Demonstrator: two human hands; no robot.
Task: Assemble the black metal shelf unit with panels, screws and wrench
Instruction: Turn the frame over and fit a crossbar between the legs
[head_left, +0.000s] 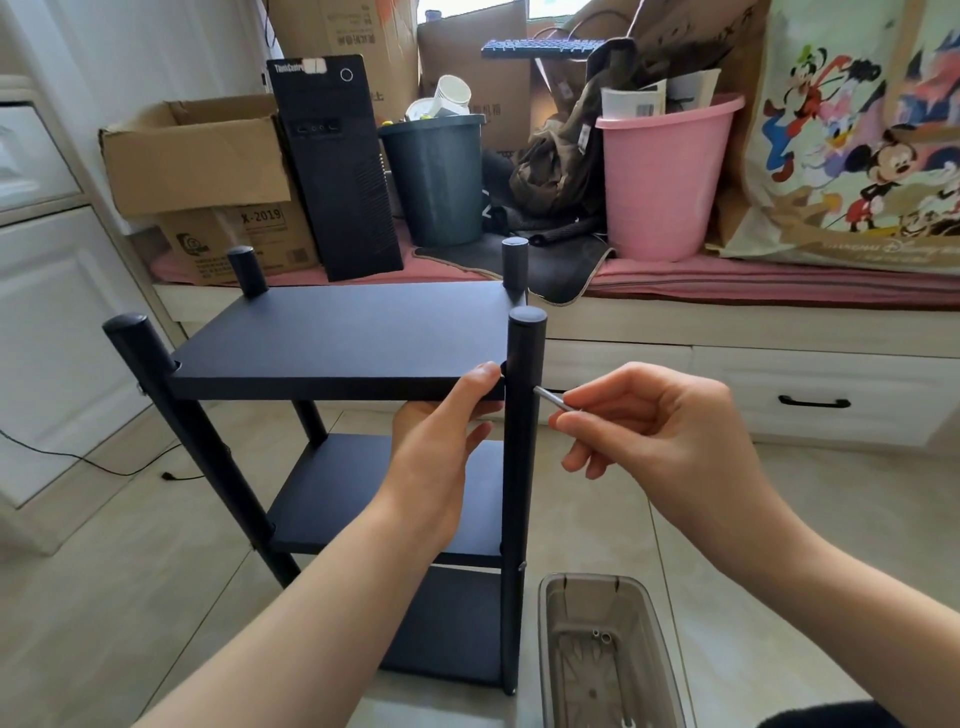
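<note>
Left hand (441, 431) grips the top panel (337, 338) corner; right hand (660, 415) pinches the wrench (553, 399) at the post (522, 441). Turn slowly, hold level.

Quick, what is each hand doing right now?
Left hand: grips the front edge of the top black metal shelf panel.
Right hand: pinches a small silver metal wrench.

I get bright, soft daylight from the window at twelve o'clock, which blows out white there. Shadows on the pale tiled floor (597, 499) are faint. Focus is sharp centrally; straight lines bow near the edges at nine and three o'clock.
</note>
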